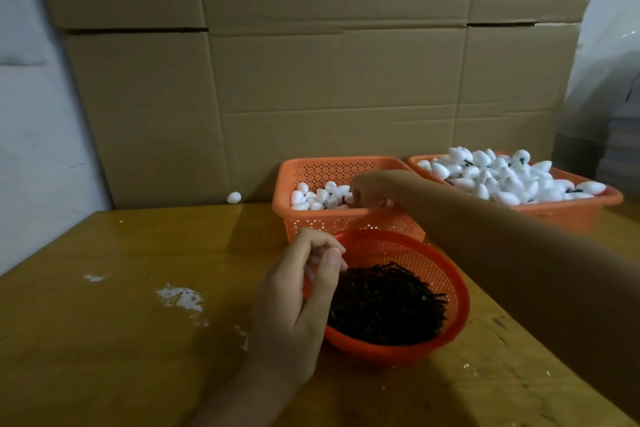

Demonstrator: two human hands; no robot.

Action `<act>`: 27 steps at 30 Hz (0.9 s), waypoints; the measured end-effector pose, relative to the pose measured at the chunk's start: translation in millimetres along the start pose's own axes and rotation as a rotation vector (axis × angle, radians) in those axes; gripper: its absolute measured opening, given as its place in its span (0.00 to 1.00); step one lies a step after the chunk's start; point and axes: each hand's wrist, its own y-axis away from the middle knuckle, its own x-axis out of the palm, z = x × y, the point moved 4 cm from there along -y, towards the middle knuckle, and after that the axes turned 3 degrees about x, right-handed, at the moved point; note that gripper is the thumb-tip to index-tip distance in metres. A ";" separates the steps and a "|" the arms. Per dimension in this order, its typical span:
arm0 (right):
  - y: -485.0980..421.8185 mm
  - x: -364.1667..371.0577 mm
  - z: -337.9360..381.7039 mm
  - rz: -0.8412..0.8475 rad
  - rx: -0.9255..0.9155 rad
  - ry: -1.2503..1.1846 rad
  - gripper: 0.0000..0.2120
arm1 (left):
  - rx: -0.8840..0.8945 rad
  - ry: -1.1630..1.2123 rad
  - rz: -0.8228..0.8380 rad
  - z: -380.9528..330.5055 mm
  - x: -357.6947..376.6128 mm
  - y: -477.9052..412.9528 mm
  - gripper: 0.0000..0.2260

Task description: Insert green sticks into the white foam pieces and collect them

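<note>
Your right hand (375, 188) reaches into the middle basket (332, 222) of plain foam pieces (313, 198), and its grip is hidden. Your left hand (301, 291) curls beside the round bowl (415, 253) of green sticks (384, 305), and you cannot tell what, if anything, it holds. The right basket (585, 210) is heaped with finished pieces (502, 177), but many plain ones wait, so the task appears well advanced and unfinished.
</note>
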 end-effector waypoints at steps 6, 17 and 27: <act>47.1 -49.8 3.1 -0.443 -0.188 -0.484 0.10 | -0.006 -0.025 -0.026 10.2 0.7 1.7 0.07; 185.4 32.2 42.8 -0.163 -0.470 -1.069 0.09 | 0.038 -0.092 -0.052 10.8 -3.6 -3.4 0.27; 185.8 38.9 24.4 -0.361 -0.451 -0.457 0.12 | -0.052 -0.044 -0.070 18.2 -4.3 -7.0 0.10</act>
